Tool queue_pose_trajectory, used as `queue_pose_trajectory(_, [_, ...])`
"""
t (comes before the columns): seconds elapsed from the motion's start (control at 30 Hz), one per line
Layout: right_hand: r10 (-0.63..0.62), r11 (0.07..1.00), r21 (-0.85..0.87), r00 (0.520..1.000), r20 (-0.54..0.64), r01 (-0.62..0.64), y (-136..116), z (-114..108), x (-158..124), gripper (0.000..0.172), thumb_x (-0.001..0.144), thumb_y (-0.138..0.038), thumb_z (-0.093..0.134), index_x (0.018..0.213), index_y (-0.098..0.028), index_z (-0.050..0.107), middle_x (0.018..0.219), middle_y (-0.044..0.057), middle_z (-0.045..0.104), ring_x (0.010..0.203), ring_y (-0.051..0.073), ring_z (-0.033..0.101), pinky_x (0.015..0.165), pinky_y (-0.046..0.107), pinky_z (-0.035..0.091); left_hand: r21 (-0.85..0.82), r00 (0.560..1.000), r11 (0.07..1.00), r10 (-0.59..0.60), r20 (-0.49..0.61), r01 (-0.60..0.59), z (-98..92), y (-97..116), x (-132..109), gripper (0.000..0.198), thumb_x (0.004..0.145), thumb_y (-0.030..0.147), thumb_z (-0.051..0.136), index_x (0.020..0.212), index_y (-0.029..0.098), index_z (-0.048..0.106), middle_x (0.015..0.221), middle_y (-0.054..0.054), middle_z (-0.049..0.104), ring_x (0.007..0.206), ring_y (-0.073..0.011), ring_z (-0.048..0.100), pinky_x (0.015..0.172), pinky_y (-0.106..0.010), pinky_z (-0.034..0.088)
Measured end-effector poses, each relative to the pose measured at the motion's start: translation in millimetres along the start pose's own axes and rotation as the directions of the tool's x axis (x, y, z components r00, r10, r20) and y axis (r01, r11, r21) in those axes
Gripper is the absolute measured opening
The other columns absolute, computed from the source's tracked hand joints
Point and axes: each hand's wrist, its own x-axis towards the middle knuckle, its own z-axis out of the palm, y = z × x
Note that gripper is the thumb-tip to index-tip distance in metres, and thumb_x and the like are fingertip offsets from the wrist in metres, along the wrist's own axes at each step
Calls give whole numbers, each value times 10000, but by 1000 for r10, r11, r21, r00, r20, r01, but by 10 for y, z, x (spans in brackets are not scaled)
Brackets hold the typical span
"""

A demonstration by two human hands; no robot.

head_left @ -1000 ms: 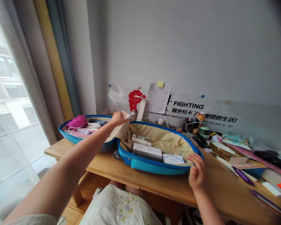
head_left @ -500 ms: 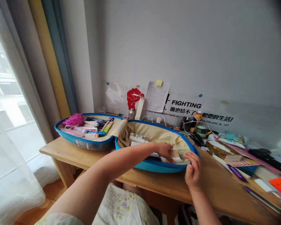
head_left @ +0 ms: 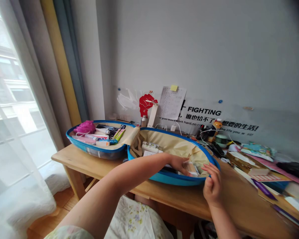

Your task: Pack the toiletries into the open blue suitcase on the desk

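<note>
An open blue suitcase (head_left: 164,178) with a beige lining lies across the wooden table, both shells facing up. My left hand (head_left: 179,163) reaches into its right shell, thumb and fingers closed around a white pack with fine tan lines (head_left: 188,168), which looks like cotton swabs. Left of that hand, partly behind my forearm, lie a white bottle (head_left: 150,148) and other white items. My right hand (head_left: 213,182) grips the right end of the rim, fingers bent over inside and thumb outside. The left shell holds a magenta bath puff (head_left: 85,127), tubes, toothbrushes and a small box (head_left: 103,143).
Papers, a purple strip (head_left: 264,190), a lidded jar (head_left: 221,141) and a bottle (head_left: 215,127) crowd the table's right side. A white lamp-like stand (head_left: 153,115) and a charger with cables (head_left: 173,127) sit by the wall. Curtains (head_left: 49,66) hang at left.
The whole view has shifted slightly, so things sit further right. My left hand stays at the striped pack, which appears a little more tilted. My right hand remains on the rim.
</note>
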Motion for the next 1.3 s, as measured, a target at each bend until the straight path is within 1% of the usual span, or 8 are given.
queue_pose_trajectory(0.1, [16, 1000, 5, 1000, -18, -16, 9, 7, -2, 379, 983, -423, 318, 995, -189, 616, 1014, 132, 640, 1115, 299, 575, 943, 540, 452, -101, 1000, 995, 16, -16, -17, -100, -1, -86, 956, 816, 565, 618, 1539, 114, 184, 1567, -142, 308, 1428, -261, 341, 1162, -344, 298])
queue_pose_trajectory(0.17, [21, 1000, 5, 999, -27, -21, 24, 10, -9, 387, 980, -434, 320, 984, -188, 618, 1006, 133, 640, 1106, 302, 580, 943, 544, 454, -156, 982, 987, 15, -188, -45, -213, -44, -172, 768, 878, 494, 567, 1504, 133, 307, 1529, -113, 398, 1383, -215, 421, 1136, -291, 332])
queue_pose_trajectory(0.27, [4, 1000, 0, 1000, -15, -4, 46, 9, -18, 378, 981, -418, 321, 1001, -182, 615, 1018, 138, 638, 1116, 306, 578, 938, 542, 460, -177, 887, 984, -50, -459, -36, -435, -250, -385, 487, 942, 390, 471, 1384, 186, 500, 1402, -42, 568, 1260, -142, 546, 1063, -218, 398])
queue_pose_trajectory(0.43, [-31, 1000, 4, 999, -14, 31, 51, 10, -11, 362, 986, -393, 321, 1025, -180, 611, 1023, 140, 639, 1128, 306, 570, 944, 535, 453, -169, 743, 969, -247, -622, 180, -802, -996, -1074, 418, 937, 303, 402, 1299, 182, 571, 1315, -43, 630, 1204, -169, 570, 1048, -269, 420])
queue_pose_trajectory(0.63, [-2, 1000, 6, 1000, -15, 2, 95, 34, -37, 385, 980, -436, 321, 1003, -190, 618, 1016, 131, 641, 1116, 301, 574, 938, 531, 456, -147, 612, 833, -500, -613, 534, -951, -1942, -2089, 308, 804, 266, 506, 1027, 183, 701, 973, -44, 737, 961, -213, 662, 867, -297, 518])
queue_pose_trajectory(0.8, [-3, 1000, 6, 1000, -17, 3, 120, 37, -59, 370, 979, -416, 324, 1004, -188, 614, 1029, 135, 639, 1126, 301, 564, 948, 539, 445, -40, 646, 759, -579, -498, 650, -784, -2294, -2511, 262, 706, 323, 610, 908, 213, 736, 888, -30, 737, 849, -208, 671, 789, -284, 529])
queue_pose_trajectory(1.0, [-2, 1000, -3, 1000, -24, 2, 80, 30, -28, 391, 979, -442, 320, 986, -191, 620, 1010, 126, 644, 1108, 296, 577, 937, 519, 454, 81, 707, 748, -578, -408, 658, -684, -2393, -2500, 396, 720, 416, 624, 1069, 253, 716, 1073, -31, 726, 965, -208, 651, 861, -265, 486])
queue_pose_trajectory(1.3, [-11, 1000, 1, 1000, -7, 11, 76, 24, -25, 382, 986, -428, 312, 1009, -194, 613, 1029, 130, 636, 1132, 303, 564, 945, 537, 449, 180, 698, 689, -614, -369, 702, -687, -2433, -2705, 531, 591, 463, 735, 1064, 226, 689, 1152, -99, 673, 1022, -274, 618, 874, -312, 471])
